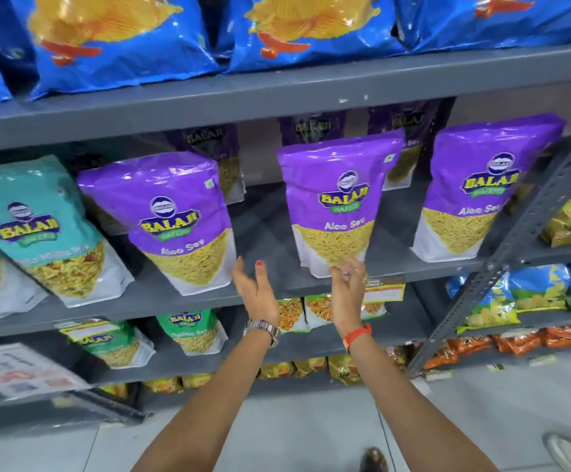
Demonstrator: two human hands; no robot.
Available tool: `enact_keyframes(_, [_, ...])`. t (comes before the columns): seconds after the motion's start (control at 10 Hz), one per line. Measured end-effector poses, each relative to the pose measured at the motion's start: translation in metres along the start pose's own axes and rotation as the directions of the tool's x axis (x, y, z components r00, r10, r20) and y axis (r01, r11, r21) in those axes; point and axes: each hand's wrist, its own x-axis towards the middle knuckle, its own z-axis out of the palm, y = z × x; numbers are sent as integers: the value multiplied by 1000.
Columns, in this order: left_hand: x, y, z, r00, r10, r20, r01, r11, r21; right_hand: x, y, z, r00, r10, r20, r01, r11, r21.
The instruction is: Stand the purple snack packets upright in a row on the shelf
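At a shop's grey metal shelf (pixel 175 301), a person reaches up with both bare arms toward a row of purple snack packets. Far left on the shelf, a teal packet (pixel 43 229) leans to the left, its lower corner just beside the shelf's front edge. Next to it the left purple packet (pixel 171 219) stands slightly tilted, its base at the lip. A stretch of bare shelf lies between that packet and the middle purple packet (pixel 336 202), and the left hand (pixel 255 287) is raised into this gap, palm open, fingers spread, touching nothing. A metal watch (pixel 263 330) sits on that wrist. The right hand (pixel 347 284), with a red thread (pixel 357 333) at the wrist, has loosely curled fingers at the bottom edge of the middle packet; whether they pinch it or only touch it cannot be told. Another open stretch of shelf separates the middle packet from the right purple packet (pixel 478 189), which stands close to the slanted perforated upright (pixel 529 226). More purple packets (pixel 209 148) stand in shadow behind. Blue bags (pixel 123 39) crowd the shelf above, overhanging its edge.
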Motion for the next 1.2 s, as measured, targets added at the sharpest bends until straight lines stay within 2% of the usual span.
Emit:
enact_keyframes(0.1, [16,10,-49,982,-17,-189,10,999,-36,-25,-4,39,993,-33,116,28,999,46])
enact_keyframes(0.2, [41,21,-97,962,20,-272,-44,996,-83,-44,-7,85,920,-62,386,63,998,9])
enact_keyframes(0.3, [73,35,-135,964,25,-265,-60,990,-124,-56,-19,132,859,-14,512,29,999,-23])
enact_keyframes(0.5, [122,46,-149,996,-89,24,91,991,-95,-56,-34,177,860,-56,508,29,998,61])
enact_keyframes(0.6, [119,43,-136,991,-91,94,100,990,-96,-52,-30,178,885,-71,461,66,997,27])
enact_keyframes(0.7, [112,42,-124,997,-41,64,49,991,-123,-51,-30,172,892,-80,446,79,997,20])
enact_keyframes(0.8, [105,43,-113,993,-36,112,52,988,-149,-47,-27,161,910,-124,396,117,992,41])
enact_keyframes(1.0, [104,45,-105,986,-40,162,65,986,-155,-37,-28,150,886,-161,435,155,987,48])
enact_keyframes(1.1, [98,50,-108,994,-32,105,43,993,-107,-41,-34,144,870,-96,483,99,995,20])
enact_keyframes(1.2, [87,51,-109,1000,-16,-16,16,1000,-6,-41,-36,134,920,-47,388,111,983,-144])
